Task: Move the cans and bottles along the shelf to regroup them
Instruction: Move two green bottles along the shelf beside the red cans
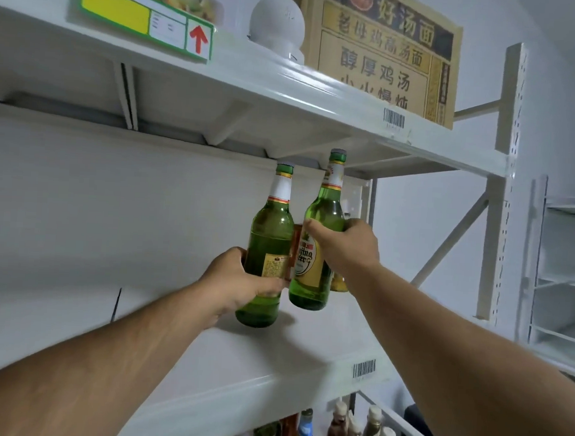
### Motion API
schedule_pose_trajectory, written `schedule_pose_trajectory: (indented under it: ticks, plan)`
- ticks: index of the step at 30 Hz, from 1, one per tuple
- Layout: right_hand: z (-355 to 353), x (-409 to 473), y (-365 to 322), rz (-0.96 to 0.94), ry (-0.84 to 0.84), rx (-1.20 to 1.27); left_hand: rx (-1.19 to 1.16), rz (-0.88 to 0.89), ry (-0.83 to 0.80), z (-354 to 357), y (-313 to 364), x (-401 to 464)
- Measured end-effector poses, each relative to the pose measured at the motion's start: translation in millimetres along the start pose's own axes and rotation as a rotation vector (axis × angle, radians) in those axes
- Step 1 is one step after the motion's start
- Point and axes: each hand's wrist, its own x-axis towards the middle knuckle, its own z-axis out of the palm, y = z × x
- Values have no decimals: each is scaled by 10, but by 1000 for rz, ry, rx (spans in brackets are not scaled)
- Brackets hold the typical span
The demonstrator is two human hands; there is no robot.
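Note:
Two green glass beer bottles are over the white middle shelf (305, 358). My left hand (233, 281) grips the left bottle (270, 237) around its lower body; its base is at the shelf surface. My right hand (348, 244) grips the right bottle (323, 213) at its shoulder, just above the yellow label, and the bottle tilts slightly left. The two bottles nearly touch. Between them a red can (296, 241) shows partly. Behind my right wrist a small amber bottle (339, 282) is mostly hidden.
The upper shelf (286, 81) hangs close above the bottle caps and carries a cardboard noodle box (384, 53), a white round object (276, 24) and a price tag (146, 20). Several bottles (341, 430) stand on the lower shelf. Another white rack (563, 265) is at right.

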Motion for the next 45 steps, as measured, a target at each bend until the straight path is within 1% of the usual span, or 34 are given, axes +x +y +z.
schedule_pose_trajectory:
  ticks: [10,16,21,26,33,37,45]
  plan:
    - [603,711,216,-19,-182,15,13,-74,151,-22,-112,435]
    - [942,1140,330,-83,-296,-81,37,-94,263,-13,-156,617]
    - [1202,1345,435,-82,-404,-54,12,-112,343,24,-216,710]
    - [1444,1443,541,-55,-467,-50,-11,-129,397,32,-270,766]
    - [1620,1544,611,12,-513,-15,-31,-128,413,-8,-350,746]
    - [1679,1594,654,44,-507,-1,-51,-117,419,-29,-397,760]
    - [1738,1676,704,94,-534,17,-58,-135,387,-64,-529,809]
